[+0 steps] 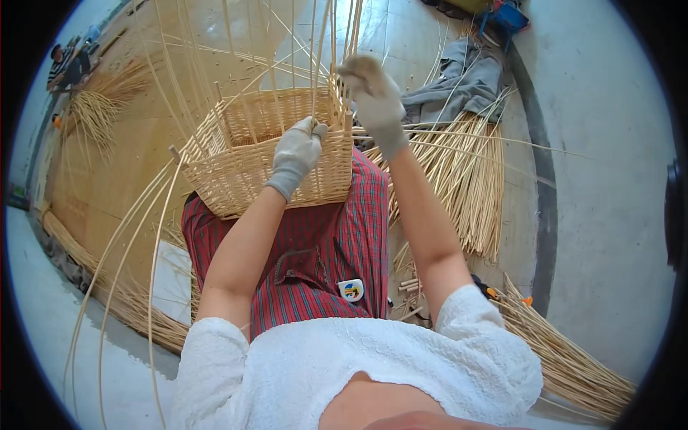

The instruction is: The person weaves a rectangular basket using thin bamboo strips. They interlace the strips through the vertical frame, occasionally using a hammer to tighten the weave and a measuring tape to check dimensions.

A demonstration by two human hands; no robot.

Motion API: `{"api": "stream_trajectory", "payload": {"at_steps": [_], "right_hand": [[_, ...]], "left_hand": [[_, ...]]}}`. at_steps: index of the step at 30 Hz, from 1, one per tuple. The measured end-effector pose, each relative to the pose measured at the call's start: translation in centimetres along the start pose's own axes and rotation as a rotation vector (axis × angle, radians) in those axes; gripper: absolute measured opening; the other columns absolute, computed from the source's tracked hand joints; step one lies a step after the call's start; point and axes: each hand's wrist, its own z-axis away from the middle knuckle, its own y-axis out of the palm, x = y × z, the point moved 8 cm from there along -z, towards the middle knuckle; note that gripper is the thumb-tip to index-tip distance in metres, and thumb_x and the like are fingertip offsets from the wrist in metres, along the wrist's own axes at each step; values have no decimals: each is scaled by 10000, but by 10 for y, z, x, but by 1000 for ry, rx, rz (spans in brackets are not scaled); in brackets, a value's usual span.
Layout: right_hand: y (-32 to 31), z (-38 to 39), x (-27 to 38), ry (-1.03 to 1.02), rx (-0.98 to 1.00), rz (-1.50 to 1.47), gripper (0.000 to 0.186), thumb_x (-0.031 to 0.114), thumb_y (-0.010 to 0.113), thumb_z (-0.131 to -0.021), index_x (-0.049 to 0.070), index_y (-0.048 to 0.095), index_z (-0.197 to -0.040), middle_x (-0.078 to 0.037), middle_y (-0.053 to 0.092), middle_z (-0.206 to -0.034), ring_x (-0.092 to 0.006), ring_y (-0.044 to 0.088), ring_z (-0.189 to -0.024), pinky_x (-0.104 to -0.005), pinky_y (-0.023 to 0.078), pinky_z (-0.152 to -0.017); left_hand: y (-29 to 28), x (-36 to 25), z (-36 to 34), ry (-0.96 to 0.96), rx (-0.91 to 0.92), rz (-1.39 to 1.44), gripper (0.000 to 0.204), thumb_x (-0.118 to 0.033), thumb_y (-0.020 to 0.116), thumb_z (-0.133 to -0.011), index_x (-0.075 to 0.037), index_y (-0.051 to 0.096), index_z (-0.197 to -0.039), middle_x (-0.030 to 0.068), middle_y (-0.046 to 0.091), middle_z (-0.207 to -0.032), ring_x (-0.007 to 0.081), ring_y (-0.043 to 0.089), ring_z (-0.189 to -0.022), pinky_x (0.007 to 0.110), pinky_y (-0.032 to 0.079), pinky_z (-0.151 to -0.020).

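A pale woven wicker basket (269, 175) rests on my lap, its tall upright canes rising from the walls. My left hand (296, 154), in a light grey work glove, is closed at the near wall's upper edge, its fingertips pinching at an upright cane (315, 75). Raised beside the basket's right corner is my right hand (378, 104), gloved too. Motion smears its fingers, which look curled near the corner canes; whether they hold a strand I cannot tell. Thin canes trail to the right from that corner, and several long canes (154, 251) hang down from the left corner.
A large bundle of canes (466, 179) lies to the right under grey cloth (459, 79). Another bundle (566, 351) is at lower right. More canes (97, 107) lie at far left near another person (66, 68). A striped red cloth (315, 258) covers my lap.
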Motion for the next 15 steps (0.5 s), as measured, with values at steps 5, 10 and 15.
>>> {"api": "stream_trajectory", "payload": {"at_steps": [5,10,15], "right_hand": [[-3,-26,-57,643,-110,-779,527,36,486,-1009,163,247,-1461,-174,704,-921,-256,715,-792,-347,596,-732],[-15,72,-183,1192,-535,-1040,176,-13,468,-984,-32,529,-1148,-175,636,-899,-264,671,-813,-446,608,-755],[-50,96,-159,816,-591,-1028,207,165,455,-1071,134,433,-1275,-84,627,-773,-240,677,-734,-476,619,-724]], "left_hand": [[-11,0,15,-147,-9,285,262,-295,621,-987,-101,620,-1164,134,706,-1003,298,669,-915,450,512,-835],[-37,-83,65,618,-571,-307,686,-385,740,-871,-150,468,-1455,101,655,-1224,315,631,-1109,471,445,-1002],[9,-58,44,645,-361,-409,997,-478,793,-755,-75,350,-1552,79,649,-1242,329,603,-1184,457,403,-1076]]}}
